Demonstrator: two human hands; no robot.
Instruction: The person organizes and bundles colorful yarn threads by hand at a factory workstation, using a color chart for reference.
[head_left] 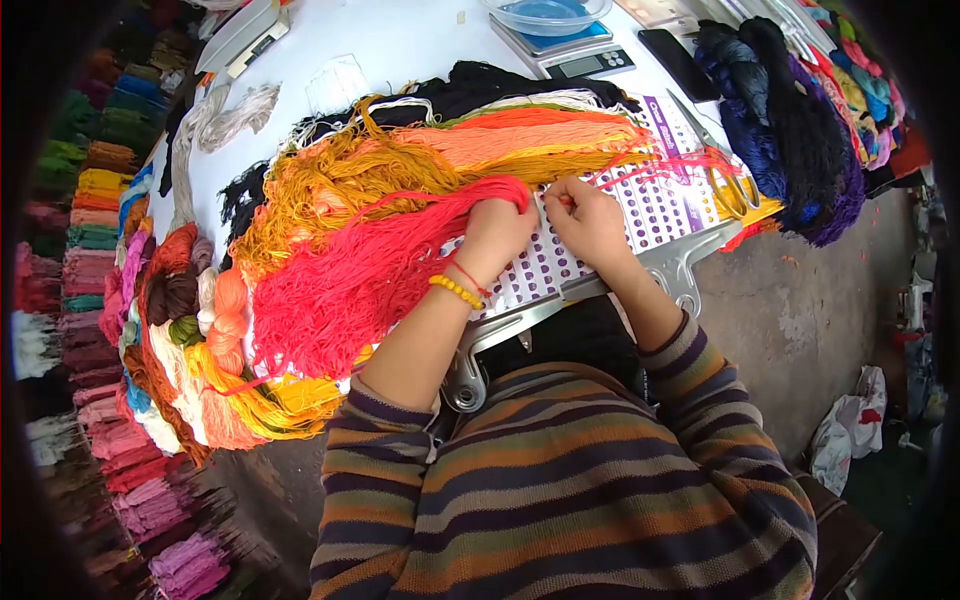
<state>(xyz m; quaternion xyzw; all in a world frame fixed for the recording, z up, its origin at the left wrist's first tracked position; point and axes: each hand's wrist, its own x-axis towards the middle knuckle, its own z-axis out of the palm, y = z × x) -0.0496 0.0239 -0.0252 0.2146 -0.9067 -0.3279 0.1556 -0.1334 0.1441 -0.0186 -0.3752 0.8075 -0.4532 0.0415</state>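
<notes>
Closed around the gathered top of a bright pink yarn hank [370, 265] is my left hand [500, 237], which wears a yellow bead bracelet. The loose strands fan out to the left across the table. Close beside it, my right hand [590, 225] is pinched, with a bit of pinkish-red yarn [567, 203] showing at the fingertips. Beneath both hands lies a white sheet with purple dots [655, 205]. Mustard yarn [350, 190] and peach-orange yarn [520, 143] lie just beyond. Scissors [728, 185] with yellowish handles rest to the right, near loose pink strands.
A metal clamp-like bar [590, 288] runs along the table's front edge. Farther back are a digital scale [590, 65] carrying a plastic bowl [548, 12], and a black phone [678, 65]. Dark yarn hanks [770, 110] hang at right; colored skeins [230, 320] pile up left.
</notes>
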